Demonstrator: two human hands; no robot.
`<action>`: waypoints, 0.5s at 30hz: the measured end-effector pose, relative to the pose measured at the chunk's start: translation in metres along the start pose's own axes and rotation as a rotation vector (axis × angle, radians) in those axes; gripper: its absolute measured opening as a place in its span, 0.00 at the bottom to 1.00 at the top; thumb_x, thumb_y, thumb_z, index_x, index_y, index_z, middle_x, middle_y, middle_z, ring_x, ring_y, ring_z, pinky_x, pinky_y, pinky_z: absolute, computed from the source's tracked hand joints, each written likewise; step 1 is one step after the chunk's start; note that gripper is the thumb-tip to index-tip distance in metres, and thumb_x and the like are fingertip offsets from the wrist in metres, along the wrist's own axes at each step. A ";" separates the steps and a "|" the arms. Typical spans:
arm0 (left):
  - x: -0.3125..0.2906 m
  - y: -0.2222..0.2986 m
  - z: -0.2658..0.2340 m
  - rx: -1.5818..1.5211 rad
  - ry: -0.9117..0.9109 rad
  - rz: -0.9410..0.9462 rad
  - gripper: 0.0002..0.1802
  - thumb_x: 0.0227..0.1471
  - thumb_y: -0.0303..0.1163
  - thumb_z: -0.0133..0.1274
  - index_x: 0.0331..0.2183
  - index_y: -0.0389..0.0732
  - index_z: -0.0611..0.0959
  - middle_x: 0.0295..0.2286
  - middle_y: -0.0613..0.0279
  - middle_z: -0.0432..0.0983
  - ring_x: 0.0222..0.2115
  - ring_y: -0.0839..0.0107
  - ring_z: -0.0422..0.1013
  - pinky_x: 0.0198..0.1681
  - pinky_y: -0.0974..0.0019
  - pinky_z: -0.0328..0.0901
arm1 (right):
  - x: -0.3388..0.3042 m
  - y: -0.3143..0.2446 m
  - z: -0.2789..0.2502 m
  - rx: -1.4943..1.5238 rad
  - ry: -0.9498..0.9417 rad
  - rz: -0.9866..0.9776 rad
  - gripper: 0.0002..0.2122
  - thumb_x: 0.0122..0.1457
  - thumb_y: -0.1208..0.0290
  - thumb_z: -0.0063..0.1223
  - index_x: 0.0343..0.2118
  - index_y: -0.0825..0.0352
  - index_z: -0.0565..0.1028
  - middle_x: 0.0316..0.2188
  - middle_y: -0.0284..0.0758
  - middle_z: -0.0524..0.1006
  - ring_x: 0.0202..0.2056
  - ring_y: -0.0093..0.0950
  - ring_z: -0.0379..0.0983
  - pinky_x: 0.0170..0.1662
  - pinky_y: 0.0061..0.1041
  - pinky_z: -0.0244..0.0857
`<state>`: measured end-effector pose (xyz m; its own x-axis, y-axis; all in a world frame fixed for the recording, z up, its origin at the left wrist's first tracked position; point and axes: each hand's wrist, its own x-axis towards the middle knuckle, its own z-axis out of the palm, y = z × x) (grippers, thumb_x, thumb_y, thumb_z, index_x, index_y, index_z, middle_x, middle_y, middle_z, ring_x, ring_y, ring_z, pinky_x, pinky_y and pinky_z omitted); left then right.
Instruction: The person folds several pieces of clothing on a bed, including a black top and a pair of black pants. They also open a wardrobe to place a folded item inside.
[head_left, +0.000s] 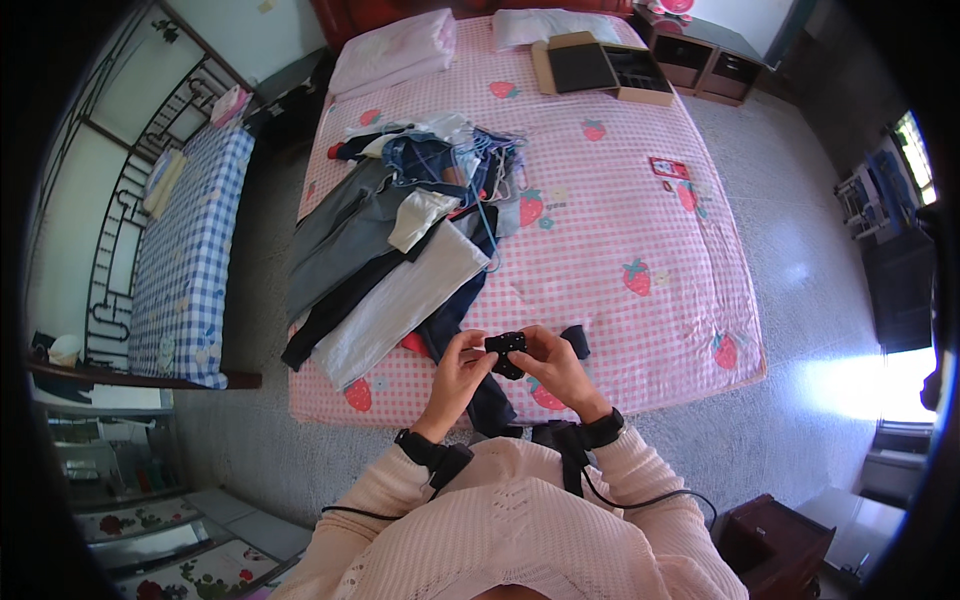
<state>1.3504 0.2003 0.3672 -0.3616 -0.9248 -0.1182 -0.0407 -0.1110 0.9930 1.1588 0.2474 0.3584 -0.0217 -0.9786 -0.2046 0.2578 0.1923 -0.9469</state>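
Both hands meet in front of my body, over the near edge of the bed. Between them is a small black cloth piece with white dots (pixel 509 345), bunched up, so its exact kind cannot be made out. My left hand (pixel 462 378) pinches its left side, and my right hand (pixel 556 368) has thumb and fingers closed on its right side. A dark strip of fabric (pixel 576 341) lies just beyond my right hand. Left of my hands a heap of clothes spreads over the bed, with white trousers (pixel 405 300), grey trousers (pixel 345 235) and a denim garment (pixel 425 162).
Blue hangers (pixel 490 225) lie tangled in the heap. The bed's pink checked cover (pixel 600 245) carries a red-framed phone-like object (pixel 668 168) and an open cardboard box (pixel 645 90). A folded quilt (pixel 393 52) and pillow (pixel 550 27) rest at the headboard. Another bed (pixel 190 250) stands left.
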 end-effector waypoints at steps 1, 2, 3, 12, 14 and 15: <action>0.001 0.001 0.001 -0.012 -0.011 -0.019 0.16 0.60 0.26 0.56 0.50 0.36 0.79 0.40 0.64 0.77 0.42 0.77 0.74 0.45 0.74 0.71 | -0.003 -0.001 -0.005 -0.015 0.000 -0.009 0.14 0.61 0.75 0.60 0.47 0.73 0.73 0.36 0.32 0.80 0.37 0.18 0.75 0.43 0.20 0.72; 0.002 0.001 0.003 -0.026 -0.061 -0.129 0.17 0.60 0.27 0.56 0.51 0.36 0.78 0.40 0.64 0.77 0.41 0.77 0.75 0.45 0.74 0.71 | -0.007 -0.002 -0.010 -0.023 -0.004 -0.012 0.14 0.61 0.75 0.60 0.48 0.72 0.73 0.36 0.32 0.80 0.37 0.18 0.75 0.43 0.20 0.72; 0.002 0.002 0.003 -0.048 -0.165 -0.210 0.18 0.60 0.27 0.56 0.52 0.36 0.77 0.39 0.64 0.78 0.41 0.76 0.75 0.45 0.74 0.71 | -0.011 -0.003 -0.012 -0.029 -0.009 -0.018 0.15 0.61 0.75 0.60 0.49 0.72 0.72 0.36 0.32 0.80 0.37 0.18 0.75 0.42 0.20 0.72; -0.025 -0.018 -0.005 -0.209 -0.240 -0.257 0.13 0.57 0.27 0.59 0.45 0.39 0.77 0.39 0.63 0.77 0.38 0.73 0.76 0.41 0.68 0.76 | -0.084 0.022 0.022 -0.104 0.534 -0.147 0.16 0.63 0.73 0.59 0.52 0.69 0.70 0.33 0.29 0.76 0.35 0.18 0.73 0.39 0.20 0.71; -0.032 -0.022 -0.006 0.007 -0.327 -0.145 0.17 0.56 0.27 0.60 0.47 0.37 0.77 0.37 0.63 0.77 0.36 0.75 0.75 0.39 0.72 0.72 | -0.119 0.034 0.048 0.034 0.496 -0.157 0.14 0.64 0.73 0.58 0.50 0.70 0.71 0.35 0.30 0.77 0.35 0.20 0.75 0.38 0.20 0.71; -0.040 -0.022 -0.004 0.078 -0.412 -0.019 0.16 0.56 0.26 0.60 0.47 0.37 0.77 0.38 0.63 0.76 0.36 0.74 0.75 0.40 0.72 0.71 | -0.129 0.039 0.065 -0.024 0.508 -0.209 0.15 0.63 0.72 0.59 0.50 0.70 0.72 0.37 0.33 0.77 0.37 0.21 0.76 0.39 0.21 0.72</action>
<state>1.3691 0.2384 0.3502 -0.7016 -0.6984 -0.1413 -0.1159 -0.0839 0.9897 1.2340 0.3761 0.3640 -0.5350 -0.8389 -0.1003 0.1763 0.0052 -0.9843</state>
